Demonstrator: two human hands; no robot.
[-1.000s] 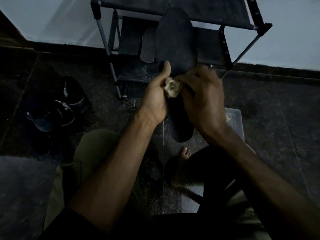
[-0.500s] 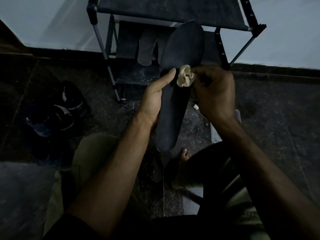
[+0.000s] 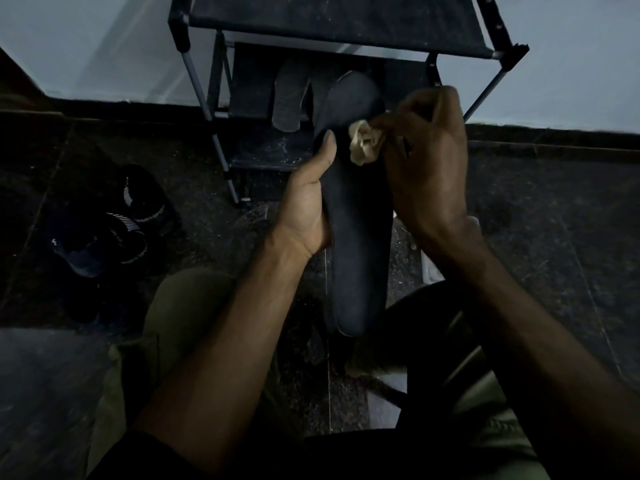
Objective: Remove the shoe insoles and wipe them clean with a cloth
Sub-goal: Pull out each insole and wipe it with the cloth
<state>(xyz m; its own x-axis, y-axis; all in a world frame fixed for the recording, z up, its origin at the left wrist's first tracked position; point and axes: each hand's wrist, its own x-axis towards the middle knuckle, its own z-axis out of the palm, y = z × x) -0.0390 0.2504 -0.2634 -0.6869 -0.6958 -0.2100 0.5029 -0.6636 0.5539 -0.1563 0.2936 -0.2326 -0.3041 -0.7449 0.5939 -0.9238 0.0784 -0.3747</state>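
1. Position: a dark insole (image 3: 356,216) is held up lengthwise in front of the person, above the floor (image 3: 554,220) and before a shoe rack (image 3: 332,26); its toe end points toward the rack, its heel end toward the lap.
2. Left hand (image 3: 308,206): wrapped around the insole's left edge near mid-length, thumb laid along the upper face, fingers hidden behind.
3. Right hand (image 3: 426,161): a crumpled pale cloth (image 3: 363,142) is pinched in the curled fingers and pressed to the insole's forward part.
4. Handling, judged: the insole is taken to be light, thin and flexible. It is held straight here, but is expected to bend under wiping pressure unless backed from behind. An edge grip near mid-length looks suitable. The surface appears matte, probably not slippery.
5. A second insole (image 3: 289,98) lies on a rack shelf; dark shoes (image 3: 114,230) sit on the floor to the left.
6. Writing: no brand or label can be read on insole, cloth or rack; the lighting is dim.
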